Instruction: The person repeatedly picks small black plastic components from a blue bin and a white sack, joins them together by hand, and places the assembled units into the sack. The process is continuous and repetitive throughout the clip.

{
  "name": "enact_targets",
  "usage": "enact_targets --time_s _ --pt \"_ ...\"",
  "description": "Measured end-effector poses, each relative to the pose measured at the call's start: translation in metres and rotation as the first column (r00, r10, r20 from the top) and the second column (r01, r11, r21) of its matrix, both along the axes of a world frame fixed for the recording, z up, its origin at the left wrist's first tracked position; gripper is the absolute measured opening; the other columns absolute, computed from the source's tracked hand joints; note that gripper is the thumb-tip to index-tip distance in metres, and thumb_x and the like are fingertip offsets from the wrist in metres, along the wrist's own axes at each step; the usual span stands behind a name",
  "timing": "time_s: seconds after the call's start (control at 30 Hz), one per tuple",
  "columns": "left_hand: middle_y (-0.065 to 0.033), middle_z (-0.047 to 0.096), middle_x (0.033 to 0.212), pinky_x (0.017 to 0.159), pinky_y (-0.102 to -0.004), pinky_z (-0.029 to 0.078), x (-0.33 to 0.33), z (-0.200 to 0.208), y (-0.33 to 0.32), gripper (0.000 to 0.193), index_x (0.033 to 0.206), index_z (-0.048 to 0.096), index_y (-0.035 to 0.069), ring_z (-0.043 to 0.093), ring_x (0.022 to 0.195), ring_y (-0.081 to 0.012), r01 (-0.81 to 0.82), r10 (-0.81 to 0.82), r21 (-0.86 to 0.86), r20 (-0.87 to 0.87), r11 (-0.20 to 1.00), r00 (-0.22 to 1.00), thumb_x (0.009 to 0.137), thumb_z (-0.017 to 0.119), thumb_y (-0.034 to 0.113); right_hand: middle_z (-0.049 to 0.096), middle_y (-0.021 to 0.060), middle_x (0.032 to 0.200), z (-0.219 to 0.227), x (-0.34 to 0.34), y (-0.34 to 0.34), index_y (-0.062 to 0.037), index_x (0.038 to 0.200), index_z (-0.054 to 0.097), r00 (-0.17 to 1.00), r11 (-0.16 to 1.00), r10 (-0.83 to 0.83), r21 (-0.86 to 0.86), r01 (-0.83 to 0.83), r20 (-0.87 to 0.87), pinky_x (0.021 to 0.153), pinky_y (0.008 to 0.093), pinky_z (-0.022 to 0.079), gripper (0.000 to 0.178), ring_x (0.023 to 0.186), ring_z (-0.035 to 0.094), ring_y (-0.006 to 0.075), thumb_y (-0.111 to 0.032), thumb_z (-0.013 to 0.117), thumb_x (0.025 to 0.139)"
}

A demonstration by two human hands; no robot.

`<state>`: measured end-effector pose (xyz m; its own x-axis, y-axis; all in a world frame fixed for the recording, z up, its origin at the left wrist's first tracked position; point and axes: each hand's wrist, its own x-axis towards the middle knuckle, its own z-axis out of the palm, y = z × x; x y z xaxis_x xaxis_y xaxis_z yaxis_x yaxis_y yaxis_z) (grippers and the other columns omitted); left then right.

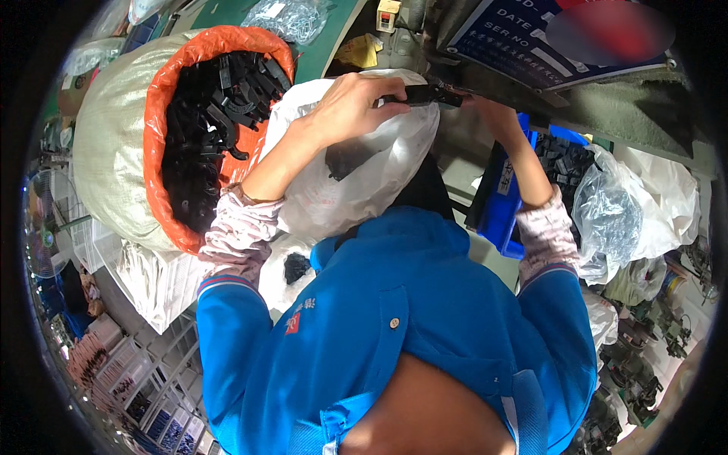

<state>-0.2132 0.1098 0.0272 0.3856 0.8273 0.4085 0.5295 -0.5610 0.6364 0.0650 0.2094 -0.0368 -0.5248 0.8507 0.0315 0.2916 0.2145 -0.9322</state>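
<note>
My left hand is closed round one end of a black plastic part, long and narrow. It holds the part level above a white plastic bag with dark pieces showing in it. At the part's other end, my right hand lies in shadow beneath the machine, its fingers drawn together. Whether these fingers grip the part or something small is hidden. To the left, a large woven sack with an orange lining is filled with similar black plastic parts.
The machine, with a blue plate, overhangs my right hand. Beside my right forearm stands a blue bin of small black pieces, with clear plastic bags next to it. A green table carries another clear bag.
</note>
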Motion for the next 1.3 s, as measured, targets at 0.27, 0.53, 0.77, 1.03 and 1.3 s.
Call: enact_targets --time_s 0.27,0.53,0.77,1.03,1.3 --pt "-0.0168 0.068 0.086 0.069 -0.0369 0.051 -0.001 0.012 -0.004 0.019 0.091 0.067 -0.002 0.066 0.078 -0.0344 -0.005 -0.003 -0.159 -0.049 0.987 0.999 0.082 0.071 0.014 0.063 0.0183 0.116 -0.094 0.003 0.051 -0.009 0.121 0.061 0.569 0.696 -0.285 0.575 -0.43 0.771 0.092 0.0468 0.048 0.035 0.106 0.06 0.0343 -0.022 0.059 0.088" --pt "-0.0123 0.06 0.079 0.061 -0.0411 0.049 0.003 0.008 -0.017 0.024 0.095 0.063 0.007 0.062 0.071 -0.0333 -0.033 0.033 0.158 0.003 0.987 0.999 0.081 0.073 0.023 0.062 0.0187 0.117 -0.139 0.04 0.079 -0.0094 0.12 0.059 0.555 0.707 -0.292 0.567 -0.423 0.779 0.095 0.0478 0.045 0.036 0.111 0.056 0.0394 -0.022 0.059 0.086" --pt "-0.0156 0.068 0.105 0.072 -0.035 0.055 -0.089 -0.055 -0.081 0.031 0.107 0.065 0.005 0.068 0.082 -0.0287 -0.509 0.511 0.048 -0.014 0.859 0.86 0.084 0.069 0.025 0.066 0.0196 0.109 -0.109 0.0 0.065 -0.0058 0.114 0.061 0.616 0.771 -0.301 0.566 -0.292 0.728 0.084 0.0483 0.049 0.032 0.103 0.062 0.0393 -0.025 0.055 0.09" --pt "-0.0187 0.069 0.104 0.084 -0.0399 0.053 -0.259 -0.116 -0.036 0.038 0.114 0.057 0.001 0.068 0.096 -0.0317 -0.935 0.941 -0.123 -0.023 0.333 0.338 0.084 0.069 0.02 0.069 0.012 0.102 -0.117 0.04 0.065 -0.0039 0.111 0.064 0.823 0.956 -0.223 0.281 0.081 0.522 0.075 0.0366 0.051 0.026 0.089 0.064 0.0259 -0.019 0.058 0.092" --pt "-0.0236 0.065 0.112 0.093 -0.043 0.049 -0.285 -0.136 -0.011 0.057 0.119 0.062 0.004 0.062 0.108 -0.0376 -0.973 0.864 -0.18 -0.458 0.141 0.21 0.073 0.07 0.036 0.068 0.0082 0.091 0.043 -0.034 -0.048 0.0008 0.101 0.068 0.881 0.794 -0.424 -0.555 0.249 -0.212 0.063 0.0276 0.053 0.015 0.074 0.063 0.0156 -0.003 0.068 0.086"
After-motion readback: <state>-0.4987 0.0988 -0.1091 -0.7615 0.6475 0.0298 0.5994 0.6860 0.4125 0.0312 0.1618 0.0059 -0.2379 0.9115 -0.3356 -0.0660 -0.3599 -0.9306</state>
